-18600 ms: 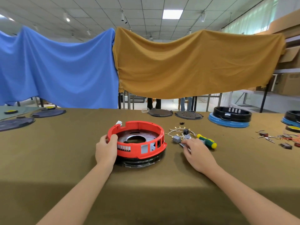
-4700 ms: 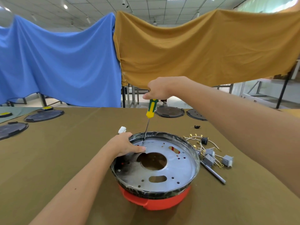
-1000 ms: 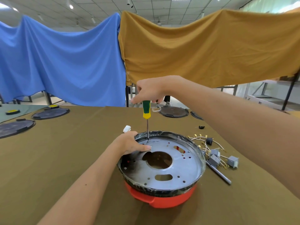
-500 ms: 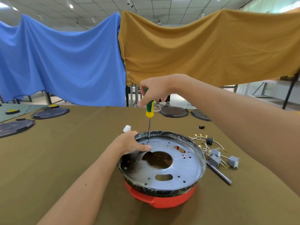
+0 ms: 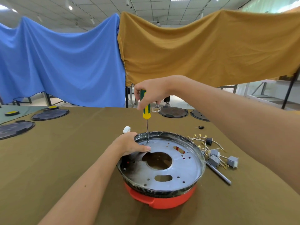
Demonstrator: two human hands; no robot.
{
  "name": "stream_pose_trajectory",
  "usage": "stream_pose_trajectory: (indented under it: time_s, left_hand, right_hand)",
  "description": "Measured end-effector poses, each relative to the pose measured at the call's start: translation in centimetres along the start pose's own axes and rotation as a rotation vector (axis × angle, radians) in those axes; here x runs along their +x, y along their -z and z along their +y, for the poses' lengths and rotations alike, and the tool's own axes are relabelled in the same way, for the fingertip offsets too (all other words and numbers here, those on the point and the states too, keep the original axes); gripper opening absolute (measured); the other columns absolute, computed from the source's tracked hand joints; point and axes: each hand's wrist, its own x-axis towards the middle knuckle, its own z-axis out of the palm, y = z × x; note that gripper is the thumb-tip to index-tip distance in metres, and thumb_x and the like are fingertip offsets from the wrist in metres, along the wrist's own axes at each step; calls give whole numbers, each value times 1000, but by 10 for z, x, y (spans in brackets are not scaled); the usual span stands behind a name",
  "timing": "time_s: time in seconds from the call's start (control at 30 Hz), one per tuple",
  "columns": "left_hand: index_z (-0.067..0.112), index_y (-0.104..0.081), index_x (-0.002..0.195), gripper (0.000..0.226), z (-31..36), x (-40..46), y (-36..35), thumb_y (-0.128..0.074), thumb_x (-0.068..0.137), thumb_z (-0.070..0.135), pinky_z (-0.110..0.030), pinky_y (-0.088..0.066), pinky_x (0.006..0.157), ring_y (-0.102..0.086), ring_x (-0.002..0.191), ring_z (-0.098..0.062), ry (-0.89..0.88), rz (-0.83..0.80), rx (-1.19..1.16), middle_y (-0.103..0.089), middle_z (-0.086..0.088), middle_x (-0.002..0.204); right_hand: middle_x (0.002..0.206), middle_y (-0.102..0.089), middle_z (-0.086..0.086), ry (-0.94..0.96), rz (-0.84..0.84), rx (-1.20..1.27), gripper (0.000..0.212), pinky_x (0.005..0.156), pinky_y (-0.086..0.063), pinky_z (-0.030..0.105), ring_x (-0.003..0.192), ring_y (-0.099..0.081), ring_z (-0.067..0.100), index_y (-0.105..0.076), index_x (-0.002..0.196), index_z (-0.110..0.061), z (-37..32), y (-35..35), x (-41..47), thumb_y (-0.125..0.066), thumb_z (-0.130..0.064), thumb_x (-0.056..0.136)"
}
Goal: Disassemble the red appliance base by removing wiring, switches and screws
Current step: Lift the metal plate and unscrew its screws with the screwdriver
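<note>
The red appliance base [image 5: 162,201] lies upside down on the olive table, its grey metal bottom plate [image 5: 183,168] facing up. My left hand [image 5: 129,144] rests on the plate's far left rim, thumb flat on the metal. My right hand [image 5: 150,91] grips the green and yellow screwdriver [image 5: 145,109] upright from above. Its tip touches the plate at the far rim, just beyond my left thumb. Removed wires with grey switches [image 5: 215,155] lie to the right of the base.
A grey metal rod [image 5: 218,173] lies right of the base. A small white part [image 5: 127,129] and a small black piece [image 5: 201,127] sit on the table behind it. Dark round lids [image 5: 173,112] line the far edge and the left side [image 5: 15,129].
Earlier the base stood upright and the screwdriver lay on the table. Over the last second the screwdriver stays on the same spot and my right hand shifts its grip on the handle.
</note>
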Motion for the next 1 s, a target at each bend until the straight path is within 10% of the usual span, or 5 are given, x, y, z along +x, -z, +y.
stream_pose_trajectory:
  time_s: [0.13, 0.37, 0.53, 0.73, 1.0]
  left_hand:
    - [13, -24, 154, 108, 0, 0, 0, -76, 72, 60, -38, -31, 111, -33, 143, -27, 7, -7, -12, -27, -4, 160]
    - [12, -25, 154, 108, -1, 1, -1, -76, 72, 61, -37, -31, 112, -35, 142, -26, 4, 10, 20, -32, -5, 158]
    - [13, -24, 154, 107, 2, 0, 0, -75, 73, 60, -39, -32, 112, -35, 142, -28, 9, 4, 19, -32, -5, 158]
    - [14, -25, 154, 104, 4, -3, 1, -74, 75, 61, -38, -32, 112, -35, 142, -27, -2, 15, 54, -32, -4, 158]
    - [15, -29, 152, 102, 7, -5, 3, -70, 74, 67, -38, -39, 109, -42, 136, -26, 14, 19, 184, -38, -4, 154]
  right_hand:
    - [90, -61, 5, -76, 123, -310, 47, 69, -48, 36, 80, -62, 25, -53, 102, -15, 2, -3, 5, -42, -61, 98]
    - [87, -57, 1, 57, -5, 29, 25, 55, -43, 25, 69, -52, 16, -62, 102, -10, 2, 6, -5, -61, 3, 80]
    - [79, -64, -1, -26, 67, -57, 31, 53, -50, 21, 59, -63, 11, -59, 103, -12, 6, 0, 0, -67, -40, 91]
    - [80, -55, 1, 73, 85, 49, 23, 51, -40, 24, 61, -50, 15, -62, 97, -10, 10, -1, -9, -65, 4, 79]
    - [94, -63, 2, 91, 224, 4, 14, 64, -51, 32, 71, -59, 16, -60, 97, -18, 30, -11, -29, -70, -17, 87]
